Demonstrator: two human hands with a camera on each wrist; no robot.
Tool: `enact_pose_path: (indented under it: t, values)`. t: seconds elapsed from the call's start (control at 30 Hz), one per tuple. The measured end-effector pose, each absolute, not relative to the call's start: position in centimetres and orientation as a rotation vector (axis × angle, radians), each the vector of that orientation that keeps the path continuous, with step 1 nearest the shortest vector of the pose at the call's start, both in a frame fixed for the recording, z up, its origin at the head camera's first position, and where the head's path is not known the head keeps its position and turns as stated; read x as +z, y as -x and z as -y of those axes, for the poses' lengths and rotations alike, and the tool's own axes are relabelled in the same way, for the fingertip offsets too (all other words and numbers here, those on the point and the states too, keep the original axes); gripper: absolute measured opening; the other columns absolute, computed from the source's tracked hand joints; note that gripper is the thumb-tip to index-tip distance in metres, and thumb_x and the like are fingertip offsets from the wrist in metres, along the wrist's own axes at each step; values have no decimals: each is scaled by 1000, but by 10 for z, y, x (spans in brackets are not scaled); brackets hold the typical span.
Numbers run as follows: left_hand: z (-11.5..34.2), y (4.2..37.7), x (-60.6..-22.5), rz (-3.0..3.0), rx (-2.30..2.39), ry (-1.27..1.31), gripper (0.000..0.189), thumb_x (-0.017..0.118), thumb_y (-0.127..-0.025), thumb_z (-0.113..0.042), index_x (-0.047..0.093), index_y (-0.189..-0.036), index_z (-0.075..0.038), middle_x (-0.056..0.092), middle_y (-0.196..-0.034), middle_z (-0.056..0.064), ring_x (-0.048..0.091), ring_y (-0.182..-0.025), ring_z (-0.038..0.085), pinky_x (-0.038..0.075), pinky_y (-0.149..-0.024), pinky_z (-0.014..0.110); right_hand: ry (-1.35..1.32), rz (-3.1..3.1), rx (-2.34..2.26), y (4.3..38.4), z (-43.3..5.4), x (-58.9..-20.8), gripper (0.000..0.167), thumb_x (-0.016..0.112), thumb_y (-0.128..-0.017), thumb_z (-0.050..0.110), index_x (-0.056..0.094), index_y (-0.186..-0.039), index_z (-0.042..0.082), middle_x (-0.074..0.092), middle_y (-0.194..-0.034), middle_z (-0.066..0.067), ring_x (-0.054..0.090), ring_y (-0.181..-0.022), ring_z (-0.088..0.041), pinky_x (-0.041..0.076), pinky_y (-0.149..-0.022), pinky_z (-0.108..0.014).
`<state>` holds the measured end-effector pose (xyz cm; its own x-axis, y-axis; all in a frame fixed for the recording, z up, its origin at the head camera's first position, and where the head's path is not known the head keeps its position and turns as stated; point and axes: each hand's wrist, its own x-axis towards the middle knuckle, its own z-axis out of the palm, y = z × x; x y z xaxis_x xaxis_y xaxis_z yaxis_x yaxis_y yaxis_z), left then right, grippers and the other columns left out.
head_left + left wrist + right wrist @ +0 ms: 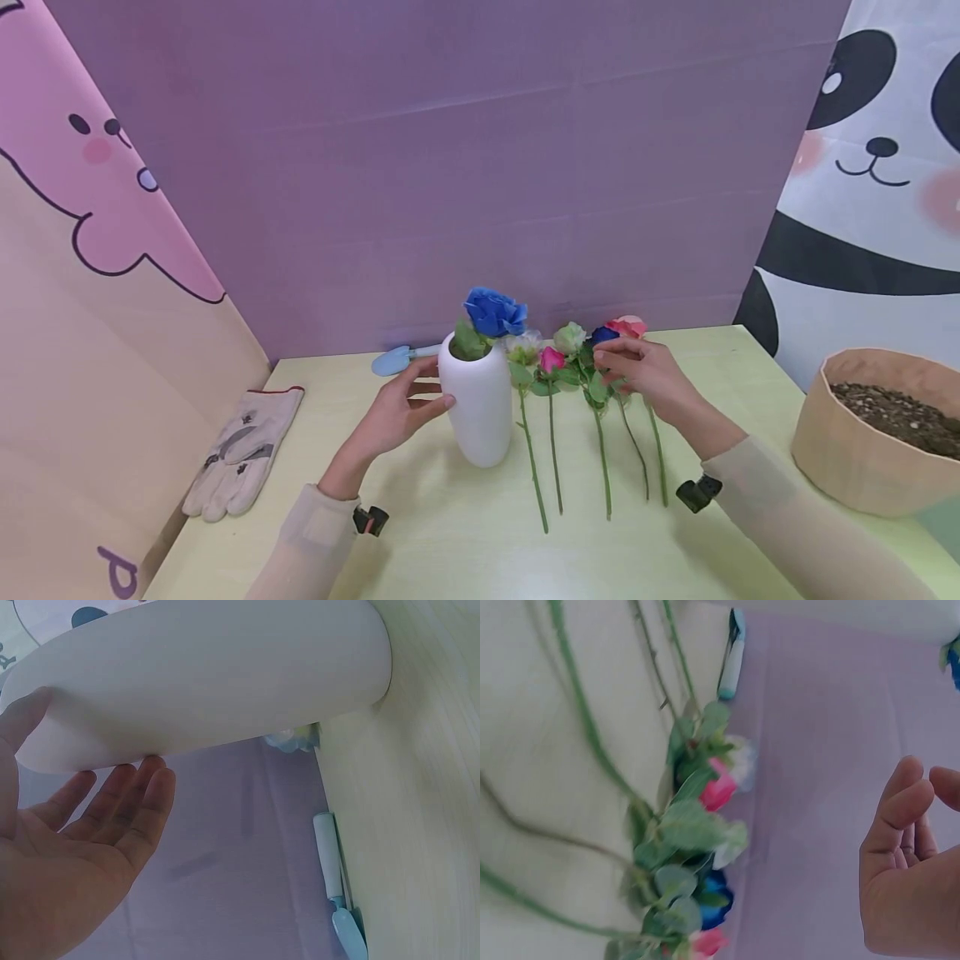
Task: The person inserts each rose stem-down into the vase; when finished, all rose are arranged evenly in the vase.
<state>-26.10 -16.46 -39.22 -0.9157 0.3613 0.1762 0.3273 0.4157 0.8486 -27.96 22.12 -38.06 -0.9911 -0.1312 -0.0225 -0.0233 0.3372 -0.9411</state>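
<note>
A white vase (pixel 480 412) stands upright on the table, with a blue artificial rose (pixel 495 313) and its leaf showing over the mouth. My left hand (pixel 393 417) steadies the vase's left side, thumb in front and fingertips behind, as the left wrist view also shows. To the right lie several artificial flowers, among them a magenta rose (pixel 552 360), a pale green one (pixel 570 337), a dark blue one (pixel 603 335) and a pink one (pixel 628 326). Over these blooms hovers my right hand (pixel 645 375), its fingers loosely bent; in the right wrist view nothing is between them.
Behind the vase lies a light blue hand trowel (pixel 393 360). Work gloves (pixel 243 454) rest at the table's left edge. On the right is a tan fabric planter (pixel 855 442) with dark soil. A purple cloth wall (pixel 450 167) rises along the back edge.
</note>
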Motion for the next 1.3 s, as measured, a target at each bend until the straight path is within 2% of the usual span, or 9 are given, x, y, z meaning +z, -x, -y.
enact_pose_path:
  t: [0.27,0.43,0.6,0.73,0.97,1.3]
  values:
    - [165,261,-391,-2622,1546,-623,65,73,-92,-30,42,-149,-22,52,-143,9,60,-126,31,53,-103,47,73,-2529,-1702,286,-245,-397,50,61,-98,45,58,-130,7,68,-95,16,67,-84,-7,52,-66,-28]
    - [165,262,-392,-2627,1539,-629,65,73,-92,-31,42,-148,-24,53,-142,8,61,-126,30,54,-103,46,42,-2534,-1670,291,-259,-410,51,61,-98,46,58,-130,6,68,-94,18,69,-87,-9,55,-72,-30]
    - [165,263,-393,-2625,1539,-637,65,73,-92,-32,43,-148,-24,53,-141,8,61,-125,30,54,-102,45,32,-2543,-1647,294,-272,-421,53,59,-99,45,56,-133,4,70,-99,12,69,-89,-12,57,-75,-30]
    - [165,263,-393,-2622,1545,-643,65,73,-92,-32,42,-148,-22,53,-142,9,61,-125,31,54,-103,45,0,-2542,-1640,296,-280,-429,55,59,-99,46,56,-133,3,71,-105,5,68,-86,-9,56,-71,-29]
    - [166,263,-394,-2621,1546,-626,65,74,-91,-32,43,-148,-24,53,-142,8,61,-125,31,53,-103,47,-40,-2525,-1614,299,-293,-442,60,58,-99,46,52,-137,0,69,-99,15,70,-90,-9,56,-73,-31]
    - [166,262,-394,-2631,1538,-628,67,75,-90,-34,43,-148,-24,54,-141,8,61,-125,32,54,-103,46,-91,-2523,-1552,301,-303,-458,57,55,-102,40,51,-138,-4,72,-106,3,68,-88,-7,55,-69,-29]
